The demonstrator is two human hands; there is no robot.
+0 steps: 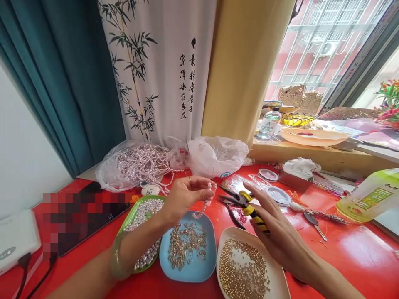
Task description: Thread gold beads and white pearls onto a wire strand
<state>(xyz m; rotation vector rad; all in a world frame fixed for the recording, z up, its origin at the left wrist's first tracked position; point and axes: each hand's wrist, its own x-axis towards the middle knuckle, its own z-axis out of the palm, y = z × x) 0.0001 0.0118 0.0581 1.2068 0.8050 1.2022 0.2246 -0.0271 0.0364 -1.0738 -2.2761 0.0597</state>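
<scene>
My left hand (190, 195) is closed in a pinch on a short beaded strand (202, 207), which hangs from the fingertips above the blue tray (187, 276). That tray holds gold-coloured beads and what look like fine pins. In my right hand (274, 224) are pliers (249, 203) with yellow and black handles, jaws pointing left toward the strand, slightly apart from it. A cream tray (222, 241) of small gold beads lies below my right hand. Partly behind my left forearm is a green tray (131, 218) of pearly beads.
A second pair of pliers (233, 216) lies on the red table (352, 265). Behind are a bag of pearl strands (140, 164) and a white plastic bag (215, 155). Thread spools (277, 195), small scissors (314, 224) and a yellow-green bottle (368, 195) stand or lie rightward; a phone (93, 228) is left.
</scene>
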